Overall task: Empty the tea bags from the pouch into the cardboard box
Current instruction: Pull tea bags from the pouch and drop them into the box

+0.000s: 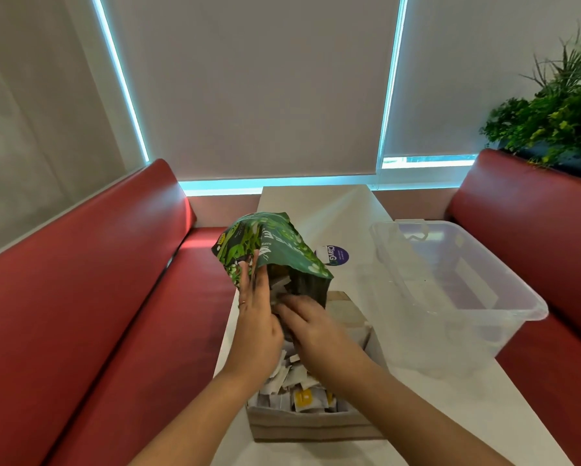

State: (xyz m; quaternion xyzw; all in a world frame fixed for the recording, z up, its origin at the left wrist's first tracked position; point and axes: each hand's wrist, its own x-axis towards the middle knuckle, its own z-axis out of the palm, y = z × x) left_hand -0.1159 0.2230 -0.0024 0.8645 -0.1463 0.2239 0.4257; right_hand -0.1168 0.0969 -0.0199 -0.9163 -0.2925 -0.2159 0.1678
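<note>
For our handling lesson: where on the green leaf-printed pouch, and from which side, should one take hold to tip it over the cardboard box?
Likely the closed top end of the green leaf-printed pouch, taken from above. It is tilted with its open mouth down over the brown cardboard box, so a grip there leaves the mouth clear for the white tea bags.

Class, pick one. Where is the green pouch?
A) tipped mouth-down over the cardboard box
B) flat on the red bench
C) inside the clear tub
A: the pouch is tilted mouth-down above the box, which has tea bags piled inside.
</note>
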